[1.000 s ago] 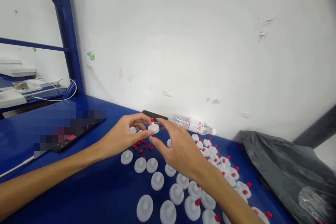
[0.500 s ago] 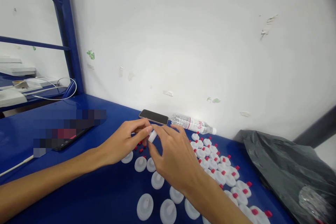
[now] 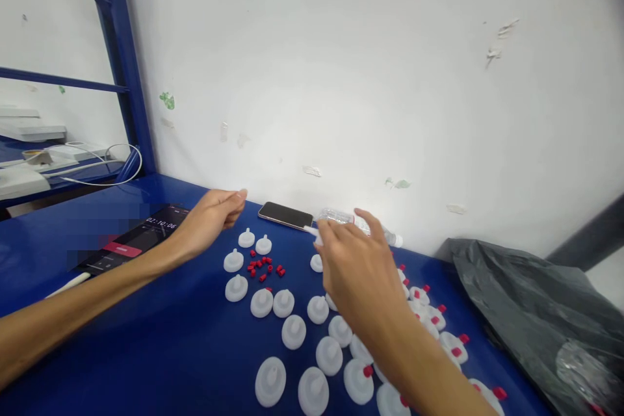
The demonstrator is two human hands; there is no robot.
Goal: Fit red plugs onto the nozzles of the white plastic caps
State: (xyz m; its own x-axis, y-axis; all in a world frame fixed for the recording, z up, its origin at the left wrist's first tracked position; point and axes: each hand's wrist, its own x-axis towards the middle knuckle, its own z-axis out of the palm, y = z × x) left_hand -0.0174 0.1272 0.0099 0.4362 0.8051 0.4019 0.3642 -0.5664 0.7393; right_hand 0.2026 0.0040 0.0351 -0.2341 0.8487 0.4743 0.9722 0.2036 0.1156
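My left hand hovers over the table beside the black phone, its fingers pinched together; whatever is between the fingertips is too small to make out. In my right hand is a white nozzle cap, its pointed tip sticking out to the left. Several uncapped white nozzle caps, one of them a white cap at the front, stand on the blue table between and below my hands. Small red caps lie loose in a cluster between the hands. Under and right of my right forearm, white caps with red tips stand close together.
A black phone and a clear bottle lie along the wall. Another phone with a lit screen and a white cable is at left. A dark plastic bag covers the right side. A blue metal post rises at left.
My hands have come apart: the left moved up and left, the right moved right with the white nozzle cap. The loose red caps between them now show more fully.
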